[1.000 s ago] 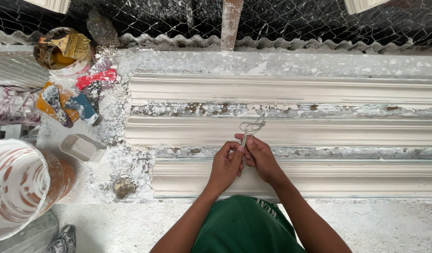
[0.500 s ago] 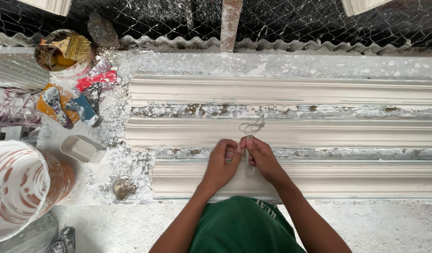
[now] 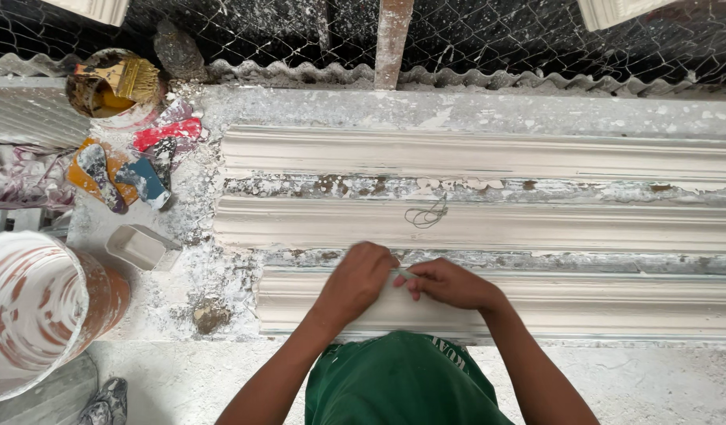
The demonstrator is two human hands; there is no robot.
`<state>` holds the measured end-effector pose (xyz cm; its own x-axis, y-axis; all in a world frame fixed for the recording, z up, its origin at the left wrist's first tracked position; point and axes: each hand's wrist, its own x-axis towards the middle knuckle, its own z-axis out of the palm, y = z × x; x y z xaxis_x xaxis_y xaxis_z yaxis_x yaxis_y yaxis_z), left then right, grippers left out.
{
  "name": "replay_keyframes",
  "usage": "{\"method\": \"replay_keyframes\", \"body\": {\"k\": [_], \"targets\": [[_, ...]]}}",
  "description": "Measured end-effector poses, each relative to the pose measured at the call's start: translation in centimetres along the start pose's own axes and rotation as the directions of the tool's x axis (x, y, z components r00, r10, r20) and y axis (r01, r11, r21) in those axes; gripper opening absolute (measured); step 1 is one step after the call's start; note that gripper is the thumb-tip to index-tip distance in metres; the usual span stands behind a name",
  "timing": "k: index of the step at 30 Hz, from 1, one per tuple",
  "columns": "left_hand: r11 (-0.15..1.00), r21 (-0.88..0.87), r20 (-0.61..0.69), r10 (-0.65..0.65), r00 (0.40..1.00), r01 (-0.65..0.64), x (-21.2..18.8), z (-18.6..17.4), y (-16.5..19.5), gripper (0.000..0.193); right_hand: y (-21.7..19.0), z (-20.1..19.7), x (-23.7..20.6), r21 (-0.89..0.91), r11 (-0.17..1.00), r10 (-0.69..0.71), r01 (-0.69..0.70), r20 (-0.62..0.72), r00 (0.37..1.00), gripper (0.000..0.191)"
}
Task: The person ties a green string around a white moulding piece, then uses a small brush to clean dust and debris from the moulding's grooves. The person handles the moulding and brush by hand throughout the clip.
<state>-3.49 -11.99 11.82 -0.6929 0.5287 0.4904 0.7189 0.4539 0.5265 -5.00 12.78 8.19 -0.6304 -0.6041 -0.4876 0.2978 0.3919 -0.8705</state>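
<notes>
Three long white plaster mouldings lie side by side on a dusty bench. My left hand [image 3: 355, 279] and my right hand [image 3: 451, 283] meet over the nearest moulding [image 3: 615, 303], fingers curled and pinched together on a small pale strand [image 3: 403, 275] between them. A loose loop of thin wire [image 3: 426, 214] lies on the middle moulding [image 3: 583, 227], just beyond my hands and touched by neither. The far moulding [image 3: 536, 153] lies behind it.
A plaster-smeared bucket [image 3: 32, 311] stands at the left. Near it are a small white tub [image 3: 142, 246], scrapers and trowels [image 3: 119, 177], and a tin holding a brush [image 3: 115, 85]. Wire mesh and a post [image 3: 393, 39] close off the back.
My hands have let go of the wire loop, which now lies on the middle moulding. Both hands have drawn back toward me onto the nearest moulding.
</notes>
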Motion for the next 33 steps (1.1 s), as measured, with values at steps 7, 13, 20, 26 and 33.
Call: {"method": "replay_keyframes", "body": {"k": [7, 13, 20, 26, 33], "targets": [[0.803, -0.363, -0.197, -0.562, 0.803, 0.473, 0.2, 4.4, 0.6, 0.01, -0.4, -1.0, 0.4, 0.392, 0.881, -0.032, 0.264, -0.508, 0.861, 0.041], [0.499, -0.66, -0.057, -0.779, 0.625, 0.562, 0.8, 7.5, 1.9, 0.018, 0.7, 4.7, 3.1, 0.222, 0.908, -0.201, 0.356, -0.516, 0.833, 0.038], [0.613, -0.479, -0.029, -0.726, 0.687, 0.628, 0.2, 7.0, 1.8, 0.016, 2.2, 5.9, 3.7, 0.219, 0.838, -0.239, 0.5, -0.677, 0.696, 0.036], [0.781, -0.346, 0.02, -0.548, 0.836, 0.52, 0.0, 6.5, 1.7, 0.013, 3.4, 5.1, 3.4, 0.27, 0.852, -0.117, 0.449, -0.737, 0.665, 0.037], [0.902, -0.236, -0.131, -0.397, 0.908, 0.361, 0.5, 5.3, 2.7, 0.013, 3.4, 3.7, 2.5, 0.323, 0.859, -0.08, 0.396, -0.681, 0.728, 0.034]]}}
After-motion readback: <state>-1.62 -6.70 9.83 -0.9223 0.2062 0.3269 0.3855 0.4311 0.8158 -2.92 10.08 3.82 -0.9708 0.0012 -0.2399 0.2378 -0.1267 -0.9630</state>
